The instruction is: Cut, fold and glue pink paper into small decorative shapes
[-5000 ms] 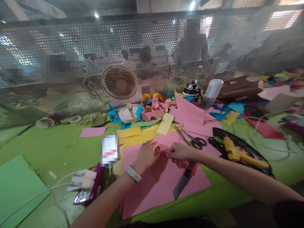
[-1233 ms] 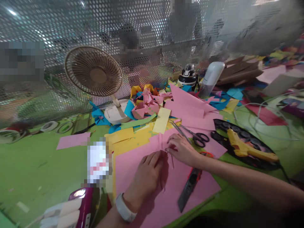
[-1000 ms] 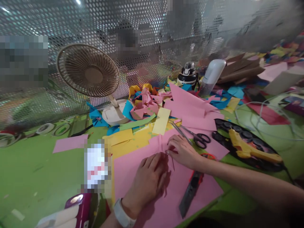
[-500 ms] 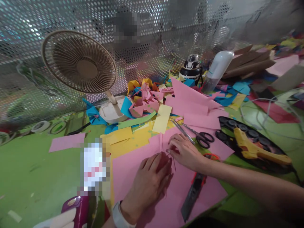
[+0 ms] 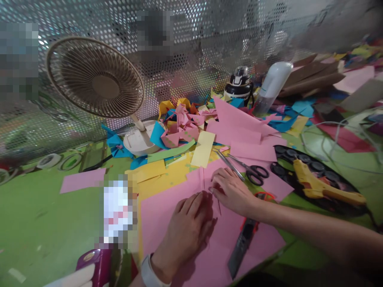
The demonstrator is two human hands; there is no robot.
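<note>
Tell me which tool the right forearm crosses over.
The orange-trimmed utility knife on the pink sheet; tweezers, scissors and yellow glue gun lie beyond the forearm.

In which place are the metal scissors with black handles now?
In the head view, the scissors lie right of centre, beyond the right hand, between the silver metal tweezers and the black tray bearing the yellow glue gun.

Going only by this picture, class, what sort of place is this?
Probably a paper-craft workspace: a yellow glue gun, black-handled scissors and a heap of folded coloured paper share the green table.
</note>
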